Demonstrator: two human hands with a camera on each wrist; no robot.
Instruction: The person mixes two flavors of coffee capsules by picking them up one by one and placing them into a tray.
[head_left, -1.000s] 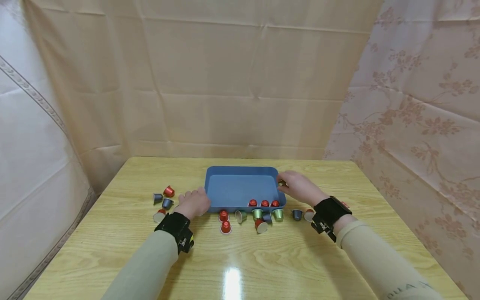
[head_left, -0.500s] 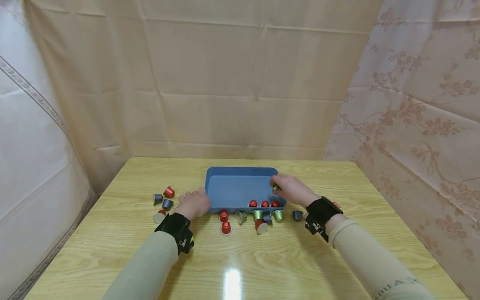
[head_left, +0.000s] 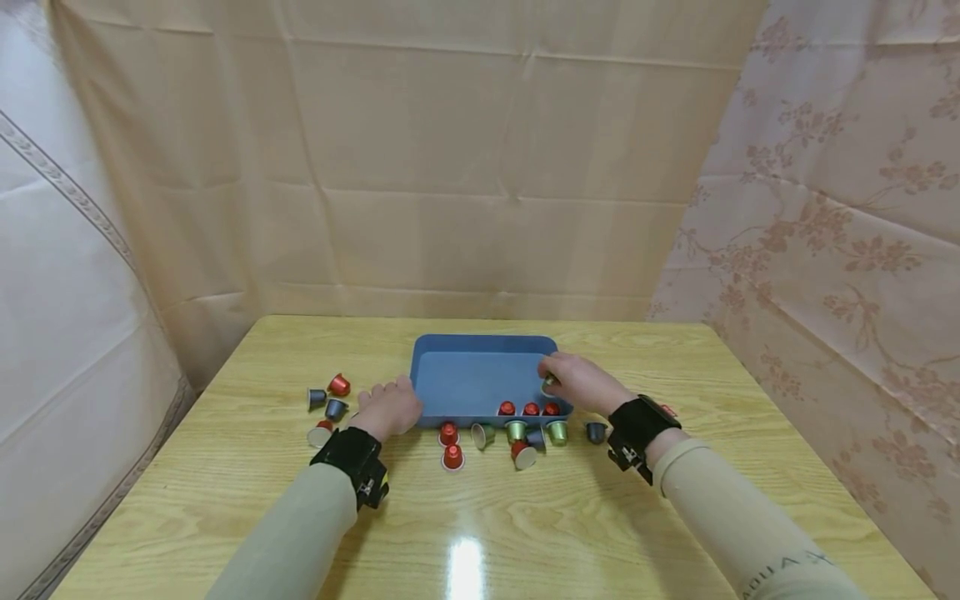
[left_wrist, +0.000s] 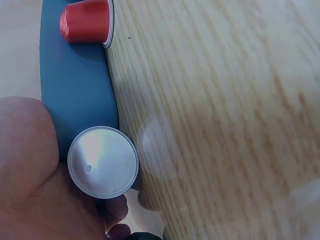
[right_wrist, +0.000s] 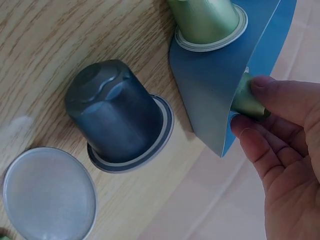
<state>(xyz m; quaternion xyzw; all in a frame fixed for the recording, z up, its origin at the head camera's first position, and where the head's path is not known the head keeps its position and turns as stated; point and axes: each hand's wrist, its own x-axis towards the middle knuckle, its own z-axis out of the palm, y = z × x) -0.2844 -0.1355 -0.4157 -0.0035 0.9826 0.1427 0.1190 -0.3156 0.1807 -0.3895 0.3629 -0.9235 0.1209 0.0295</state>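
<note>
My right hand [head_left: 583, 383] pinches a green coffee capsule [right_wrist: 245, 100] between thumb and fingers, just inside the right end of the blue tray [head_left: 480, 362]. Beside the tray's front left corner, my left hand [head_left: 390, 408] stays low with curled fingers. A coffee capsule with a silver lid [left_wrist: 103, 162] sits against those fingers in the left wrist view; its body is hidden behind the lid. Several red capsules [head_left: 530, 409] stand in a row along the inner front of the tray.
Along the tray's front lie red capsules [head_left: 452, 457], green capsules [head_left: 557, 432] and a dark blue one [head_left: 596, 432]. More red and dark capsules [head_left: 336, 408] lie to the left of my left hand. A beige cloth [head_left: 480, 167] hangs behind the table [head_left: 645, 533].
My right hand has moved left over the tray's right edge and slightly down, carrying the green coffee capsule. My left hand has kept its place.
</note>
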